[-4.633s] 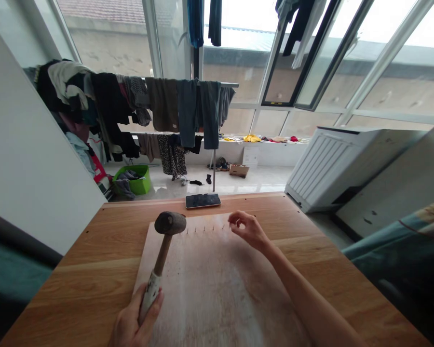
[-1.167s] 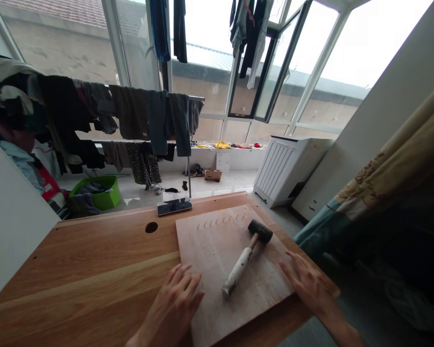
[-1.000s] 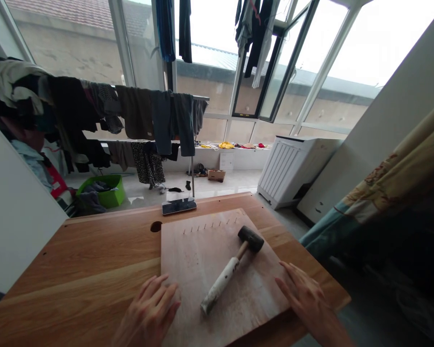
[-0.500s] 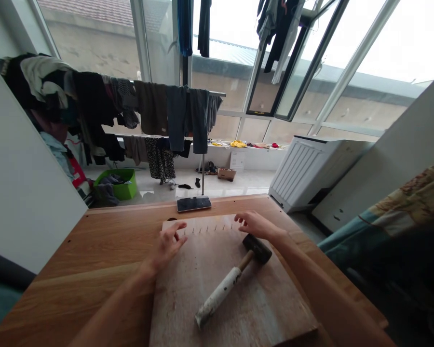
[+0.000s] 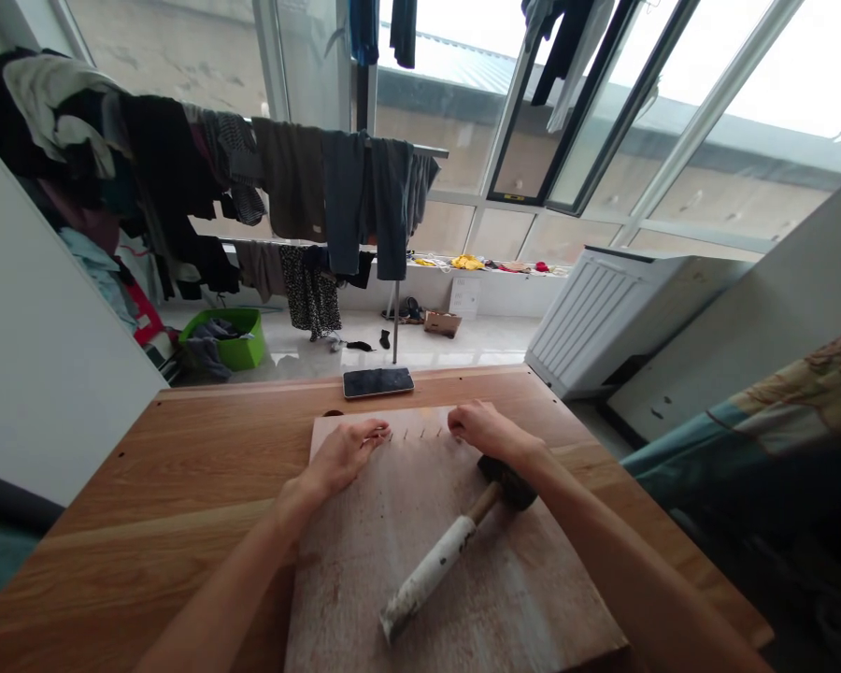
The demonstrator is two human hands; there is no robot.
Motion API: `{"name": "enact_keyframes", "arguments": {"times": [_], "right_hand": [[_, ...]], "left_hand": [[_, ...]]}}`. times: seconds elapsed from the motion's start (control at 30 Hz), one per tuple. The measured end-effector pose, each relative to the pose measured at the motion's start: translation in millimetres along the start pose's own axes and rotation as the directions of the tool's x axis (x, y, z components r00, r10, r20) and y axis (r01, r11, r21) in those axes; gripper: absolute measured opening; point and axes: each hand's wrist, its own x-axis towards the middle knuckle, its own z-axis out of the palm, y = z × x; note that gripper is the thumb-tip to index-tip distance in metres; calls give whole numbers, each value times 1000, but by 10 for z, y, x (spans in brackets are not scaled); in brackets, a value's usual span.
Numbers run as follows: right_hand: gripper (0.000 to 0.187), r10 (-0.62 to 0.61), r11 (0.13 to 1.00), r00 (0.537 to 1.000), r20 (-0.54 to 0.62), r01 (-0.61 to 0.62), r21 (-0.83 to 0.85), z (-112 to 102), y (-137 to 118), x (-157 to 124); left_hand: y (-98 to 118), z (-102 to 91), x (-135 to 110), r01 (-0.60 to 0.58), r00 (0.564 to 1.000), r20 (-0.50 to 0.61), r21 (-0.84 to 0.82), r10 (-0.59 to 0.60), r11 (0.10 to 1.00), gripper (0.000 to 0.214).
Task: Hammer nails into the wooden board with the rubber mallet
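A row of thin nails (image 5: pixel 422 433) stands upright near the far edge of a worn wooden board (image 5: pixel 350 561). My left hand (image 5: pixel 347 453) is at the row's left end, its fingertips closed around a nail and covering the leftmost ones. At the right end, my right hand (image 5: pixel 487 428) has its fingers curled in a pinch on another nail, mostly hidden by them. Below my right hand lies a mallet, its black head (image 5: pixel 508 481) partly covered by my forearm. Its white-wrapped handle (image 5: pixel 427 575) slants toward me across the board.
The board lies on a wooden table (image 5: pixel 203 486). A phone (image 5: pixel 378 382) rests beyond it near the table's far edge. Further off are a laundry rack with clothes (image 5: pixel 291 182), a green tub (image 5: pixel 242 350) and a white ribbed cabinet (image 5: pixel 589 313). A curtain (image 5: pixel 743 430) hangs at right.
My left hand has moved right and forward, from open fingers to a closed pinch at the nails. My right hand's fingers have closed at the other end. The view has tilted slightly downward.
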Motion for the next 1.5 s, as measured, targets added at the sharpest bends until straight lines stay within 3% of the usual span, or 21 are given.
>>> {"name": "enact_keyframes", "arguments": {"times": [0.17, 0.4, 0.53, 0.63, 0.87, 1.03, 1.13, 1.2, 1.23, 1.3, 1.4, 1.5], "right_hand": [[22, -49, 998, 998, -50, 51, 29, -24, -101, -4], [17, -113, 992, 991, -71, 117, 57, 12, -236, 17], [19, -135, 988, 984, -115, 143, 64, -33, -330, 17], [20, -165, 983, 979, -122, 174, 63, -51, -444, 30], [22, -211, 967, 960, -186, 233, 107, -76, -555, -126], [17, -290, 877, 909, -298, 378, 299, -82, -621, -414], [20, -223, 859, 886, -407, 376, 348, -69, -509, -687], [26, -109, 884, 880, -462, 299, 360, 9, -296, -910], [28, -23, 905, 868, -496, 229, 358, 84, -155, -1027], [33, 197, 930, 802, -564, 29, 366, 313, 153, -1252], [48, 383, 904, 734, -560, -171, 393, 780, 521, -1531], [52, 398, 875, 793, -461, -177, 450, 1168, 650, -1691]], "left_hand": [[-5, 78, 29, -37, 997, -73, -53, 34, 998, 32], [91, 201, 77, -14, 998, -54, 100, 20, 995, 27], [141, 277, 136, -6, 996, -90, 110, 16, 994, 25], [180, 353, 204, 8, 999, -54, 115, -1, 993, 24], [300, 313, 130, -29, 998, -51, -29, 27, 999, 30], [391, 70, -168, 88, 991, 103, -42, -84, 995, 46], [408, -164, -435, 84, 996, 11, 133, -86, 988, 46], [423, -308, -682, 91, 994, -89, 278, -69, 956, 39], [434, -360, -827, 101, 990, -129, 336, -61, 937, 37], [458, -400, -1145, 110, 982, -189, 429, -30, 897, 35], [456, -290, -1605, 144, 972, -233, 511, -25, 848, 32], [390, -70, -1899, 129, 962, -270, 551, 30, 824, 32]]}}
